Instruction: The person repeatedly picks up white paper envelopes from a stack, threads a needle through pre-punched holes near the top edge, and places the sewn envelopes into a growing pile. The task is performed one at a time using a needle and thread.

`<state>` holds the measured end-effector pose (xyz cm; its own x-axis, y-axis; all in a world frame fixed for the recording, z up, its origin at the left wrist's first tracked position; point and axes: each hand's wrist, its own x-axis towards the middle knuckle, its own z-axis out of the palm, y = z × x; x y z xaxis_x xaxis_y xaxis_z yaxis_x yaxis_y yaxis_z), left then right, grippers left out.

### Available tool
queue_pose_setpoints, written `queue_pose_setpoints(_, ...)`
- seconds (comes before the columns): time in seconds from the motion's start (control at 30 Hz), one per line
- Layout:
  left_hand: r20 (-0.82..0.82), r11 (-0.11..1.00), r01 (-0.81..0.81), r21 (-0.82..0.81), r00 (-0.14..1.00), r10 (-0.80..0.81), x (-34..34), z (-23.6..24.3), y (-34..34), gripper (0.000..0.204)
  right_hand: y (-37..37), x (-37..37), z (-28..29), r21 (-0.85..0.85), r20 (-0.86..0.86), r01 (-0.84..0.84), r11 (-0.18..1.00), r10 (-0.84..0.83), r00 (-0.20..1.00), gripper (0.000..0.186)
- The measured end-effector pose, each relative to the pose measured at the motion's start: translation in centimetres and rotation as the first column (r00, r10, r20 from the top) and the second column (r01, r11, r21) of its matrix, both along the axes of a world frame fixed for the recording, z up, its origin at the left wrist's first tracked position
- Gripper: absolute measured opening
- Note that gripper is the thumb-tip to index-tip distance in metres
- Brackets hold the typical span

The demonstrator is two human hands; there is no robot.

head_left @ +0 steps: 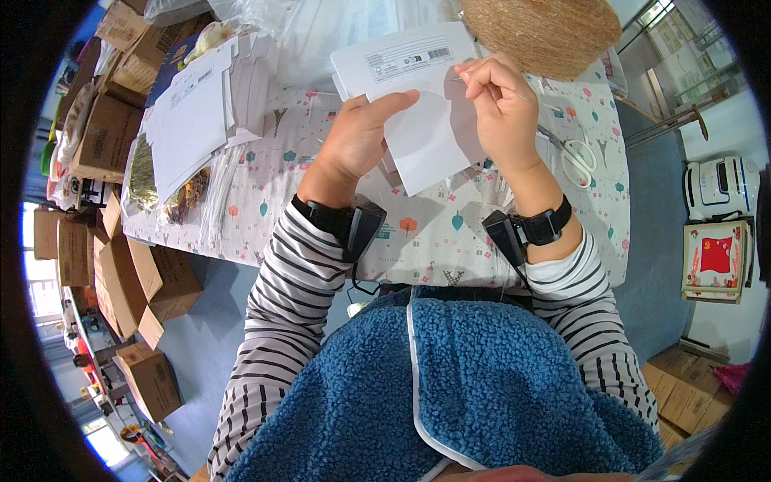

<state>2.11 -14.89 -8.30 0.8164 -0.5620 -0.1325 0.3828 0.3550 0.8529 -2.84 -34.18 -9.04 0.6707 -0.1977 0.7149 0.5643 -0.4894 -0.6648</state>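
Note:
My left hand (361,132) is closed on the left side of a white folded card or envelope (426,145), thumb over its face, which carries a printed label near the top. At the card's right edge my right hand (502,112) pinches a thin, pale item, too small to name. White-handled scissors (580,161) lie just right of that hand. A pile of flat white cardboard pieces (189,112) lies to the left over clear bags of dried plant material (148,165).
A patterned tablecloth (401,233) covers the table. A brown fibre bundle (540,32) and plastic sheeting (313,36) sit at the back. Cardboard boxes (157,289) stand at left and lower right (683,386). A white appliance (715,189) is at right.

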Motion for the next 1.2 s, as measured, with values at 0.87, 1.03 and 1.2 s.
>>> queue_pose_setpoints(0.87, 0.027, 1.000, 0.028, 0.000, 0.999, -0.028, 0.08, -0.04, 0.04, 0.035, -0.21, -0.08, 0.03, -0.057, -0.027, 0.007, 0.998, -0.009, 1.000, 0.026)
queue_pose_setpoints(1.03, 0.035, 0.999, 0.016, 0.029, 0.999, -0.017, -0.06, 0.13, 0.05, 0.037, -0.14, 0.12, -0.03, -0.042, 0.006, 0.013, 0.999, -0.012, 1.000, 0.022)
queue_pose_setpoints(1.2, 0.047, 0.999, 0.015, 0.038, 0.999, -0.016, -0.14, 0.14, -0.01, 0.041, -0.25, -0.08, -0.08, -0.041, -0.045, 0.007, 0.999, -0.009, 0.999, 0.025)
